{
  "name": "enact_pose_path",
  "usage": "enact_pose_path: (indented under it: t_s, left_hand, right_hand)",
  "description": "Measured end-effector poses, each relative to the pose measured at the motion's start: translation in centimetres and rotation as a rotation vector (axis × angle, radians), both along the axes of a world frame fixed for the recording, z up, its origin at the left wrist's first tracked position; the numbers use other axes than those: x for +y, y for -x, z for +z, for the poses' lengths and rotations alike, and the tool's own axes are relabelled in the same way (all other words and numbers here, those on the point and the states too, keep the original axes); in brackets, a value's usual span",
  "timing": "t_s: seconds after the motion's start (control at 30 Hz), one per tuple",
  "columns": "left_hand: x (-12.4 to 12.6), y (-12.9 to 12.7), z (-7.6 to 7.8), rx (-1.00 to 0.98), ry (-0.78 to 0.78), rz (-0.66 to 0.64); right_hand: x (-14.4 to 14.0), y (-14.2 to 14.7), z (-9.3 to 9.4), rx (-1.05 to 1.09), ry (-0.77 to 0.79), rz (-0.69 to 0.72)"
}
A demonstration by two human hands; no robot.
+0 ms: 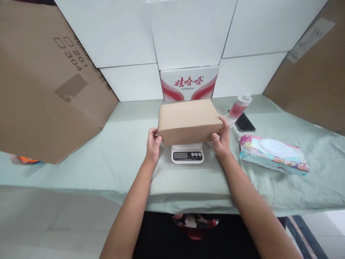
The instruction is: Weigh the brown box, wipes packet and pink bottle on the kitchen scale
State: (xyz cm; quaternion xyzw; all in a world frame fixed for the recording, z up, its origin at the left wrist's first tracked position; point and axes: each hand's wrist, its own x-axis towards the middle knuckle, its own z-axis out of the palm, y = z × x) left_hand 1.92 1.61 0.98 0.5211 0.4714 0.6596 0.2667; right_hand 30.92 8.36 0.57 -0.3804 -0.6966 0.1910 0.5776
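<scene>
A closed brown cardboard box (188, 117) is gripped at its two ends between my hands, over a white digital kitchen scale (188, 158). My left hand (154, 144) grips the near left corner, thumb at the front and fingers curled at the side. On the right end, my right hand (222, 136) holds the box in the same way. The box hides the scale's platform, so I cannot tell whether it touches it. The scale's display and buttons face me, below the box's front edge.
Right of the box stand a bottle with a pink label (238, 108), a black phone (244, 122) and a pack of wet wipes (273, 153). Large cardboard panels (48, 79) flank the green-clothed table (129, 158). White boxes and a red-printed carton (190, 84) line the back.
</scene>
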Motion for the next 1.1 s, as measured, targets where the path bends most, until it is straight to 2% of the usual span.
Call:
enact_pose_path:
  t_s: [0.33, 0.5, 0.63, 0.8, 1.1]
  left_hand:
    - [1.2, 0.3, -0.6, -0.001, -0.054, 0.055]
    - [1.5, 0.4, -0.8, 0.016, -0.068, 0.026]
    - [1.7, 0.5, -0.9, 0.052, -0.066, 0.002]
    - [1.9, 0.6, -1.2, 0.051, -0.082, 0.020]
    - [1.8, 0.6, -1.2, 0.007, -0.063, 0.043]
  right_hand:
    - [0.6, 0.6, -0.2, 0.123, 0.011, 0.033]
    - [1.5, 0.7, -0.7, 0.300, 0.068, -0.020]
    - [1.7, 1.0, -0.2, 0.335, 0.069, -0.092]
    - [1.9, 1.3, 0.0, 0.376, 0.119, -0.043]
    - [2.6, 1.3, -0.8, 0.460, 0.197, 0.017]
